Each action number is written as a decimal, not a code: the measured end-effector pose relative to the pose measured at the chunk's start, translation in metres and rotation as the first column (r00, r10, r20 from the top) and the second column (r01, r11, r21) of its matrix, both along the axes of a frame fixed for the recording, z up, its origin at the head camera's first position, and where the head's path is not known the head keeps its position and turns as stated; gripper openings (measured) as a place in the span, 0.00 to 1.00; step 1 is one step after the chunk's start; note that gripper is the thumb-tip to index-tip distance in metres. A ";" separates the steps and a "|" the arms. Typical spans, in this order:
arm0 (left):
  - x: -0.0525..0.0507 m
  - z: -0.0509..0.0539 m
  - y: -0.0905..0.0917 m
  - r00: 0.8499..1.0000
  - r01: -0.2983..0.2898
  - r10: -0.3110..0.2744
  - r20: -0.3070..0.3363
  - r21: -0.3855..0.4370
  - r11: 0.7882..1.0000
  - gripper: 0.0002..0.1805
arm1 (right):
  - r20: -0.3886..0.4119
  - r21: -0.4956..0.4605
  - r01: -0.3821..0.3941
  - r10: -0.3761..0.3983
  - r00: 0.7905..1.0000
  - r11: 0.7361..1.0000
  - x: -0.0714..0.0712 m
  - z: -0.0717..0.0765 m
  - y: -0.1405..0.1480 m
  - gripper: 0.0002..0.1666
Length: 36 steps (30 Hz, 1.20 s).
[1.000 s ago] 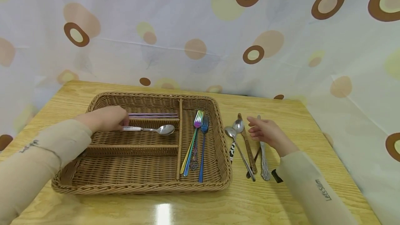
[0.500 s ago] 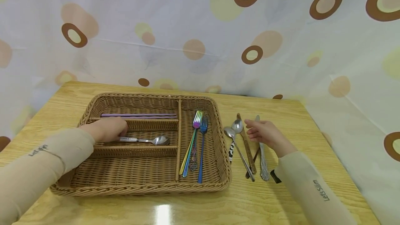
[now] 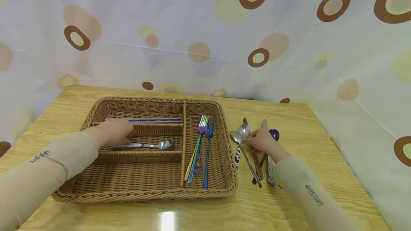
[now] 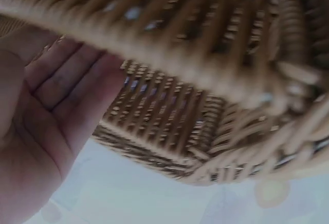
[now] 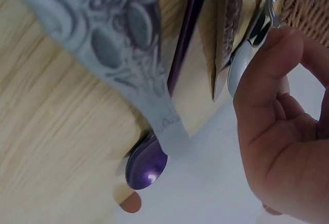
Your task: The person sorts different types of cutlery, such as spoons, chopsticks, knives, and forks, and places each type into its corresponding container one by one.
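Note:
My left hand [image 3: 117, 131] is inside the wicker tray's [image 3: 138, 197] middle left compartment, over a silver spoon [image 3: 166, 145] with a white patterned handle that lies there. In the left wrist view its fingers are extended, with nothing seen between them. At the pile right of the tray, my right hand [image 3: 263, 141] pinches a plain silver spoon [image 3: 250, 163] near the neck with thumb and forefinger. Beside it lie another silver spoon [image 3: 244, 130] and a brown-handled knife [image 5: 231, 18]. An ornate silver knife [image 5: 128, 39] and a purple spoon [image 5: 147, 165] lie under the right wrist.
Purple chopsticks [image 3: 157, 120] lie in the tray's back compartment. Several forks [image 3: 208, 152], rainbow and blue ones among them, occupy the right compartment. A black-and-white handle [image 3: 237, 157] sits against the tray's right side. Behind the wooden table [image 3: 305, 134] hangs a dotted sheet [image 3: 199, 70].
My left hand lowered the white-handled spoon into the middle compartment and loosened its fingers. My right hand moved left and down onto the pile and took hold of a silver spoon; the purple spoon came into view.

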State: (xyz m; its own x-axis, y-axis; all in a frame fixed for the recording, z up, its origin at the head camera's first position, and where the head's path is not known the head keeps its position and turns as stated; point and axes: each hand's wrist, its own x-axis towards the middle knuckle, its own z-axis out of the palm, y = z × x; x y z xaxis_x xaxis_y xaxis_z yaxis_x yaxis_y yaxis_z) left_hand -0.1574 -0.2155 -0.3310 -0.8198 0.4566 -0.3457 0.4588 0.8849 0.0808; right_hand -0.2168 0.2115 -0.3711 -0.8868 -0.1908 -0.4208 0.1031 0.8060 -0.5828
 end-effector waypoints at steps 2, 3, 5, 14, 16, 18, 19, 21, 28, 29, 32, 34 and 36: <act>0.000 0.003 0.004 0.999 0.013 -0.012 -0.036 0.017 1.000 0.07 | -0.017 0.042 -0.026 0.026 1.000 0.999 0.001 -0.002 -0.005 0.16; 0.000 0.005 0.006 0.999 0.016 -0.015 -0.052 0.028 0.999 0.07 | -0.022 0.061 -0.034 0.035 0.999 0.998 0.001 -0.002 -0.007 0.17; -0.001 0.007 0.012 0.995 0.024 -0.019 -0.097 0.051 0.998 0.09 | -0.039 0.091 -0.065 0.069 0.997 0.994 0.002 -0.003 -0.010 0.18; -0.001 0.013 0.032 0.989 0.038 -0.025 -0.147 0.090 0.995 0.08 | -0.121 0.210 -0.102 0.130 0.984 0.972 0.004 -0.005 -0.018 0.25; -0.001 0.012 0.033 0.990 0.032 -0.020 -0.140 0.085 0.996 0.08 | -0.152 0.247 -0.113 0.153 0.976 0.962 0.005 -0.006 -0.019 0.25; -0.001 0.011 0.034 0.990 0.029 -0.017 -0.143 0.083 0.996 0.08 | -0.176 0.280 -0.108 0.162 0.971 0.954 0.006 -0.007 -0.021 0.24; -0.001 0.011 0.034 0.990 0.026 -0.013 -0.142 0.085 0.996 0.09 | -0.186 0.289 -0.106 0.165 0.969 0.951 0.006 -0.008 -0.022 0.23; -0.001 0.010 0.034 0.989 0.025 -0.011 -0.148 0.088 0.996 0.09 | -0.201 0.301 -0.108 0.173 0.964 0.948 0.007 -0.008 -0.023 0.20; -0.003 0.009 0.037 0.988 0.029 -0.012 -0.155 0.110 0.994 0.09 | -0.228 0.326 -0.103 0.183 0.956 0.940 0.009 -0.003 -0.025 0.17; -0.003 0.009 0.037 0.988 0.029 -0.011 -0.154 0.114 0.993 0.09 | -0.229 0.328 -0.105 0.187 0.955 0.939 0.009 -0.002 -0.025 0.18; -0.003 0.009 0.039 0.989 0.024 -0.006 -0.150 0.121 0.992 0.10 | -0.224 0.322 -0.104 0.183 0.957 0.941 0.009 0.001 -0.025 0.18; -0.002 0.010 0.041 0.989 0.019 -0.001 -0.146 0.125 0.992 0.12 | -0.217 0.307 -0.107 0.179 0.960 0.946 0.008 0.002 -0.025 0.18; -0.003 0.011 0.043 0.990 0.013 0.006 -0.143 0.130 0.991 0.14 | -0.205 0.291 -0.101 0.165 0.965 0.951 0.007 0.003 -0.024 0.19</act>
